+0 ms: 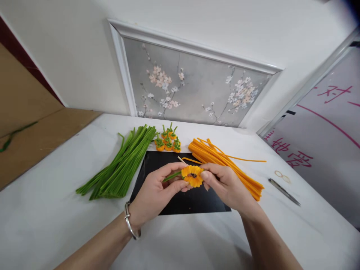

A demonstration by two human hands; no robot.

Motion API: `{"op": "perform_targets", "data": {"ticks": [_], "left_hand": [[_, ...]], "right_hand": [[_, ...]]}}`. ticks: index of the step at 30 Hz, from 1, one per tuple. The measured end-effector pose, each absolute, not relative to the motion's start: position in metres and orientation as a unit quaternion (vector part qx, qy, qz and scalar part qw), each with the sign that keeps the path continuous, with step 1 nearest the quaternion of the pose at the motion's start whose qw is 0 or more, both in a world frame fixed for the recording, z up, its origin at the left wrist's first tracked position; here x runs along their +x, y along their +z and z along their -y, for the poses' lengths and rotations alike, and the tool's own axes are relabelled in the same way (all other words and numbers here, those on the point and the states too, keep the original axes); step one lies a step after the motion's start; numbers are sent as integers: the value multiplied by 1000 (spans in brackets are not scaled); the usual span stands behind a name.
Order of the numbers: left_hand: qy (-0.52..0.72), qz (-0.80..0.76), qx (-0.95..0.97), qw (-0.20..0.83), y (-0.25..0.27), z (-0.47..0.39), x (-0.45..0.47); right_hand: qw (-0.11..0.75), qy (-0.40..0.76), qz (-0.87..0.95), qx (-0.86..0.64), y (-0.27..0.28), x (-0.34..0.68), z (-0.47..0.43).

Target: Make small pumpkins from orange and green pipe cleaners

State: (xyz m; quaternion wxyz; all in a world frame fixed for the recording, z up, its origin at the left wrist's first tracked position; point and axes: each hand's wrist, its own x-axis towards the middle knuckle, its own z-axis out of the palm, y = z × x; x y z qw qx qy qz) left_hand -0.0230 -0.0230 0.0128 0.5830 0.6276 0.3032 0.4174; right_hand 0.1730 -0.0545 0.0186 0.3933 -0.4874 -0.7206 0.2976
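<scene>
Between my two hands is an orange pipe-cleaner ring (192, 170), coiled in ridges around an open middle, with a green pipe-cleaner stem (172, 176) running out to its left. My left hand (159, 187) pinches the ring's left side and the stem between thumb and fingers. On the other side, my right hand (225, 183) grips the ring's right edge with thumb and fingertips. Both hands are over a black mat (182, 204). A pale thin stick (181, 159) and a bent orange pipe cleaner (191, 161) show just behind the ring, their near ends partly hidden.
A bundle of green pipe cleaners (120, 168) lies to the left and an orange bundle (225, 165) to the right. Several small orange-and-green pieces (168, 144) stand behind the mat. Metal tweezers (284, 192) and two thin rings (282, 176) lie at the far right.
</scene>
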Motion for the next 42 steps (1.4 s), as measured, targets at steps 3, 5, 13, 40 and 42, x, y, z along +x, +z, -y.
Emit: {"op": "perform_targets", "data": {"ticks": [3,5,13,40,42], "left_hand": [[410,-296,633,586,13,23,-24],[409,-293,636,585,14,23,-24],[411,-288,669,548,14,22,-27],[431,-333,594,592,12,20,-27],[433,-336,594,588,10,20,-26]], "right_hand": [[407,290,712,-493,19,170,54],[413,304,706,-489,18,170,55],[407,399,689,-448,23,174,57],[521,74,724,-445,11,157,54],[523,51,729,-439,9,154,53]]}}
